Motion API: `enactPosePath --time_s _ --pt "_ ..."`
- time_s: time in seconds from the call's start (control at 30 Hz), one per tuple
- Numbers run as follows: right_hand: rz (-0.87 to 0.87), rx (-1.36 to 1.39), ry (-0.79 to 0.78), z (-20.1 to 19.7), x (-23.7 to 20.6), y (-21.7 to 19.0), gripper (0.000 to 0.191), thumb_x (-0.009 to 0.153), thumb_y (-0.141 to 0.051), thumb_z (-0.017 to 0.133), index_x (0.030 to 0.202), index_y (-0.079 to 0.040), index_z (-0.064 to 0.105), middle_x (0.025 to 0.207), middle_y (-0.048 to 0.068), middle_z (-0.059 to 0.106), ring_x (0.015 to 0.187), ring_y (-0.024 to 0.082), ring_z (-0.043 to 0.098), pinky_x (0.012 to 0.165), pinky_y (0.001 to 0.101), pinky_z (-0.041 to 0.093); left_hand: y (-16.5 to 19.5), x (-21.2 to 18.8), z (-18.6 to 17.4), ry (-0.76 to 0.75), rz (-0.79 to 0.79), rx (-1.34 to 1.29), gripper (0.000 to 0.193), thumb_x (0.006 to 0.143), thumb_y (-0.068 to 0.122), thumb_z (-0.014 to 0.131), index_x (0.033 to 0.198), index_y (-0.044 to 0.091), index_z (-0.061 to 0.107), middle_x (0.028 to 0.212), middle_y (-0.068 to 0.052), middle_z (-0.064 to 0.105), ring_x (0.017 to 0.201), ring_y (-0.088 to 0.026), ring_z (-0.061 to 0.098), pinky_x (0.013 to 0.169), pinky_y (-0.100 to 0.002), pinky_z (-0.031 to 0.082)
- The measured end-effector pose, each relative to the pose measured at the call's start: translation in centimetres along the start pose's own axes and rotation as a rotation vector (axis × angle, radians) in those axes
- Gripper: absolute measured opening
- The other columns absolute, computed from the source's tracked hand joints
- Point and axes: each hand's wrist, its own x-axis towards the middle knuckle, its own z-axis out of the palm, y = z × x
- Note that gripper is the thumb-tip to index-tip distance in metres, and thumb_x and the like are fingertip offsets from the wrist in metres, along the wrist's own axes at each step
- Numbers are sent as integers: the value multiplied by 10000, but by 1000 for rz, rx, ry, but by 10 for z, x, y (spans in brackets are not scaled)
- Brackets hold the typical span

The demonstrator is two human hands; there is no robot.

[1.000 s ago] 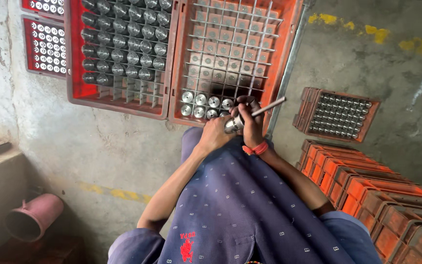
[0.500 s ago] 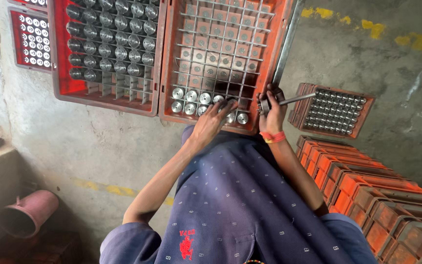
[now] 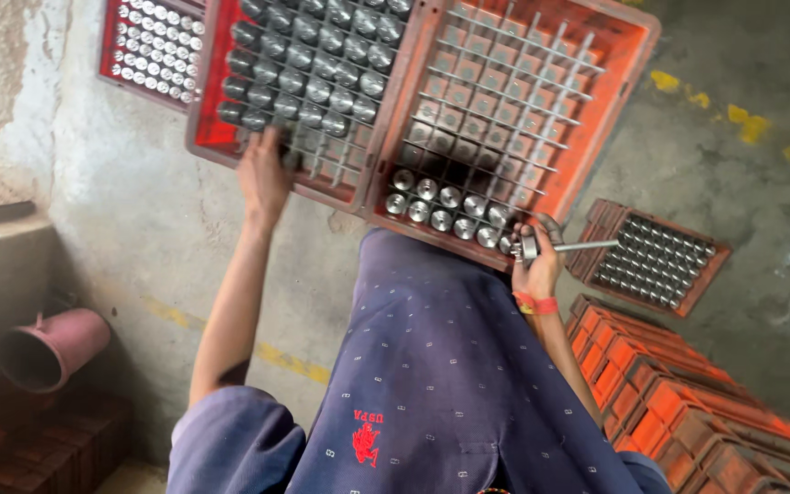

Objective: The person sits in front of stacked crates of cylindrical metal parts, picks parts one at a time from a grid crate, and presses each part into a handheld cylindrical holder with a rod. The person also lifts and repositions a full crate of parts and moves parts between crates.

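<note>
Steel valve with long stem is pinched by right hand fingers | left hand, fingers together, is laid on red gridded plastic crate | orange gridded crate alongside.

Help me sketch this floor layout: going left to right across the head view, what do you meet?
Pink pipe → left hand on the crate of metal cylinders → orange grid crate → right hand holding a metal rod → small tray of cylinders.

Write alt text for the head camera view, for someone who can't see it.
Seen from above, a person's left hand reaches into a full orange crate of metal cylinders, while the right hand holds a metal rod beside a mostly empty gridded crate on a concrete floor.
</note>
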Motion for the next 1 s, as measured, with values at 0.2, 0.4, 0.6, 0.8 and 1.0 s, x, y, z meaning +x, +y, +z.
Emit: enactPosePath --time_s 0.2,0.4,0.6,0.8,1.0 --pt "8 -12 -47 30 0 18 150 1046 -21 579 1185 6 626 832 97 678 834 246 707 751 339 587 -52 47 -12 -77 -118 106 500 772 168 866 1222 88 666 1080 -183 671 866 -434 689 709 -536 531" --pt "37 -40 -68 49 -1 38 169 1012 -22 564 1166 -14 633 820 94 676 817 241 707 728 351 593 -55 44 -38 17 27 -65 371 805 212 913 1093 62 736 1024 -143 687 878 -361 702 777 -480 557" --pt "27 -41 -179 55 -10 51 166 1012 -18 573 1165 9 632 831 101 670 810 231 711 751 383 616 -23 -4 -80 43 -58 -948 479 786 137 877 1193 45 641 1092 -45 696 971 -142 696 873 -320 585" --pt "21 -104 -236 101 -25 52 118 1000 -10 611 1116 10 610 903 84 683 832 195 696 819 347 600 91 -53 30 -263 -67 -983 151 867 36 805 995 20 727 842 -19 697 752 -124 620 676 -307 517" --pt "4 -70 -253 130 -41 16 150 1013 -20 606 1160 0 625 870 51 634 822 167 646 804 319 540 175 -110 53 -545 30 -634 347 753 146 802 1072 40 714 927 -201 752 895 -360 726 775 -444 560"
